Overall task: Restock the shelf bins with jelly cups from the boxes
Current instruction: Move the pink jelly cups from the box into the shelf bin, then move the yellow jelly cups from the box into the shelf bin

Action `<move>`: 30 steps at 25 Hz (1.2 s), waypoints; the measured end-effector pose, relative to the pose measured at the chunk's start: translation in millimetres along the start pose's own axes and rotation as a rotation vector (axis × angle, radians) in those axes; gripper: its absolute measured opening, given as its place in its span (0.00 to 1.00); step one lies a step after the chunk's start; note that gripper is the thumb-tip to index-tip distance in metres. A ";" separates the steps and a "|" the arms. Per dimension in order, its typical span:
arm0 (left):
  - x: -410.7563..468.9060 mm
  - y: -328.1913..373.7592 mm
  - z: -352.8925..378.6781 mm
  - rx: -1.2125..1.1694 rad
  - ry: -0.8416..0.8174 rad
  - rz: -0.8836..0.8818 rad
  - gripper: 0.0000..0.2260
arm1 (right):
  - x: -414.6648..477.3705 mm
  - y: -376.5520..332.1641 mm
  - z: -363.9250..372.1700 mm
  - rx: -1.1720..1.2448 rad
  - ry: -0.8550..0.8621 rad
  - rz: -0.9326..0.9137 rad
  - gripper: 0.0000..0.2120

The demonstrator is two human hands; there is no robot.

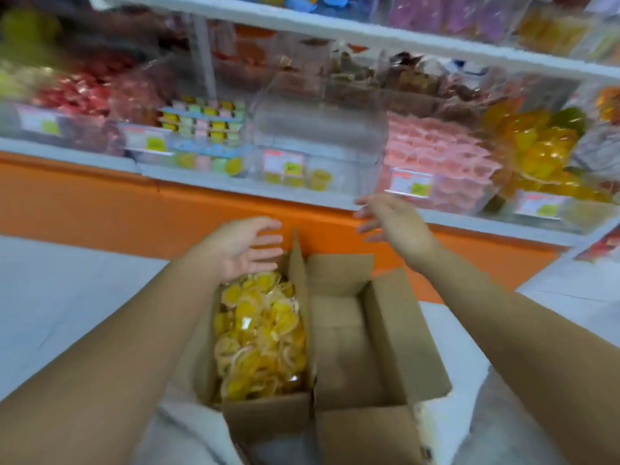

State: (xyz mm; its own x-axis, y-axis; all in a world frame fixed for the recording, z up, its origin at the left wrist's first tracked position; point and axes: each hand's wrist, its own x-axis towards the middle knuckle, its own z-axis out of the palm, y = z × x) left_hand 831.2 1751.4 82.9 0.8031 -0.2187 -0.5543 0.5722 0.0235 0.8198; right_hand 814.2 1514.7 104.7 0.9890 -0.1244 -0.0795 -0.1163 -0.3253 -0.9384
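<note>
Jelly cups (260,333) in box (268,412) under L hand (240,248)

You can read nothing here: the price tags (283,162) on the clear bins (335,129) are too blurred to make out.

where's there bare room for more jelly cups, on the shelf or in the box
The clear acrylic bin between the stacked pastel cups and the pink jelly cups is nearly bare. The brown cardboard box's right half is bare too; its left half is packed with yellow jelly cups.
</note>
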 end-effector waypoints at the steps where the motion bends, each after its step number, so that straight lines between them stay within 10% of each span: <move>1: 0.0 -13.5 -8.1 0.034 0.045 -0.034 0.12 | -1.5 9.7 21.3 -0.039 -0.129 0.039 0.11; 6: 6.5 -59.3 -27.0 0.175 0.191 -0.230 0.07 | 2.4 65.5 117.1 -0.094 -0.489 0.363 0.17; 14: 53.6 -162.6 -48.2 0.011 0.114 -0.722 0.35 | 34.3 130.3 203.7 -0.646 -0.600 0.630 0.27; 20: 79.1 -158.2 -48.4 -0.006 0.066 -0.770 0.39 | 31.9 143.4 198.9 -0.411 -0.434 1.005 0.35; 30: 76.1 -175.4 -39.3 0.425 0.127 -0.620 0.45 | 8.6 177.6 205.7 -0.414 -0.395 0.778 0.32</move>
State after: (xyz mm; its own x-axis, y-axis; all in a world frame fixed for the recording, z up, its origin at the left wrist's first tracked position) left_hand 798.5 1768.9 -108.8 0.3835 0.0446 -0.9225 0.8318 -0.4507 0.3240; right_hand 820.7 1648.6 -131.7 0.5721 -0.1448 -0.8073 -0.7000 -0.5992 -0.3885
